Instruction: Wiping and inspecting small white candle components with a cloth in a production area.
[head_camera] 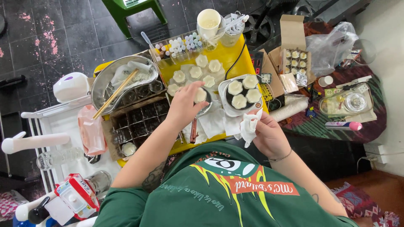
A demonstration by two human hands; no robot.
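Note:
My left hand (184, 104) reaches over the yellow table (232, 57) and grips a small cream candle in a glass cup (200, 95), just above a small dark pan (205, 110). My right hand (268, 133) is closed on a crumpled white tissue (249, 125) near the table's front edge. Right of my left hand sits a metal tray (223, 88) holding three cream flower-shaped candles (243, 91). Several more flower candles (195, 72) lie on the yellow top behind my left hand.
A steel bowl (101, 84) with chopsticks and cloth stands at the left, above a cardboard divider box (136, 120). Small bottles in a clear tray (181, 45), a paper cup (208, 21), an open candle carton (294, 61), a plastic bag (332, 46) and a patterned side table (357, 122) surround the table.

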